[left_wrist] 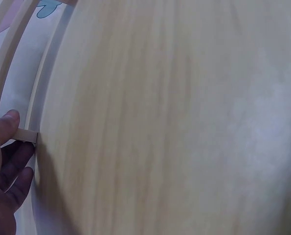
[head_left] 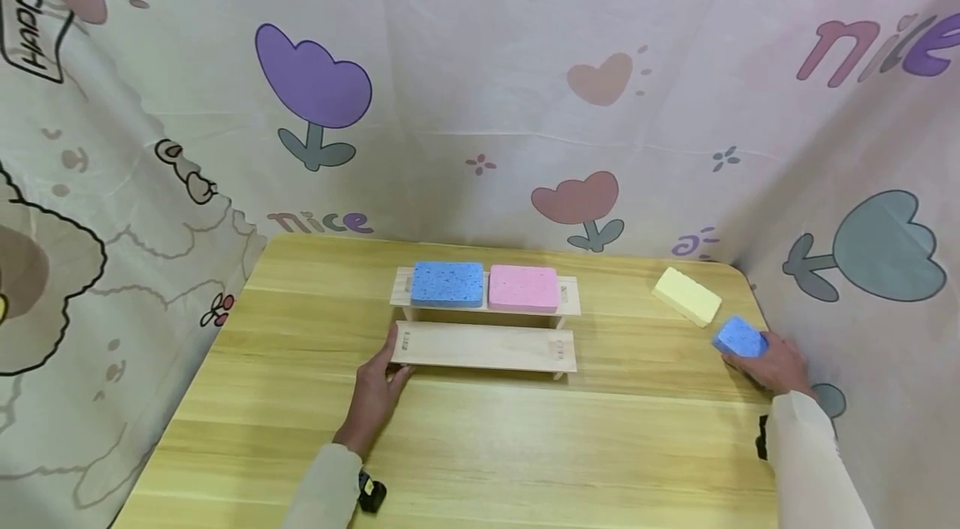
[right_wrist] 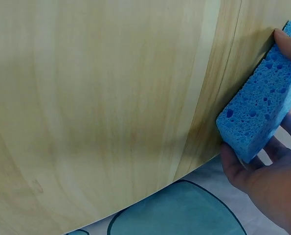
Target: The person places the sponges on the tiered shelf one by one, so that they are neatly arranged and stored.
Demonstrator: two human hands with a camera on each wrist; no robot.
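Observation:
My left hand (head_left: 373, 396) grips the left end of a small wooden stand (head_left: 487, 347) with a flat, pale top. In the left wrist view the thumb and fingers (left_wrist: 19, 188) close around a short leg (left_wrist: 25, 135) of it. At the right side of the table, my right hand (head_left: 776, 364) holds a blue sponge (head_left: 738, 337). The right wrist view shows this porous blue sponge (right_wrist: 262, 100) between thumb and fingers, tilted, at the table edge. A pale yellow sponge (head_left: 687, 296) lies on the table just beyond that hand.
Behind the front stand is a second wooden stand (head_left: 570, 296), bearing a blue sponge (head_left: 447, 284) and a pink sponge (head_left: 522, 288). Both stands rest on a wood-grain table (head_left: 600, 446). A printed curtain (head_left: 465, 79) hangs along the back and both sides.

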